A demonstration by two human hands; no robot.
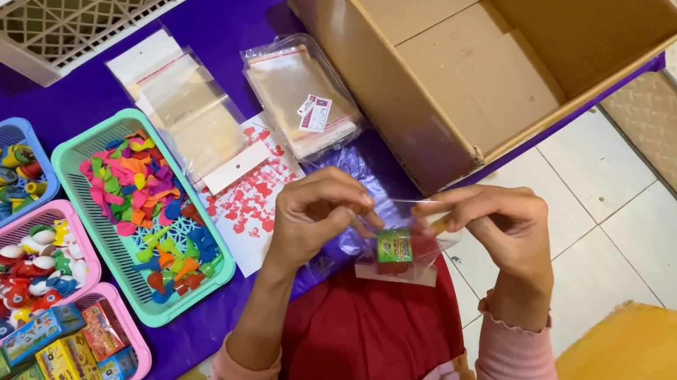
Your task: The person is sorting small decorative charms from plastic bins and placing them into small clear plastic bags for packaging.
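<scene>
A small clear bag [402, 252] with a green and red item inside is held up over the lap, pinched at its top edge by the closed fingers of the left hand [313, 213] and the right hand [492, 225]. A green basket [206, 282] of balloons is seen just left; an open cardboard box [422, 96] above.

Single head-worn view, looking steeply down from close above onto the purple cloth-covered work surface [229, 25]; its near edge and white tiled floor [608, 219] lie lower right.
</scene>
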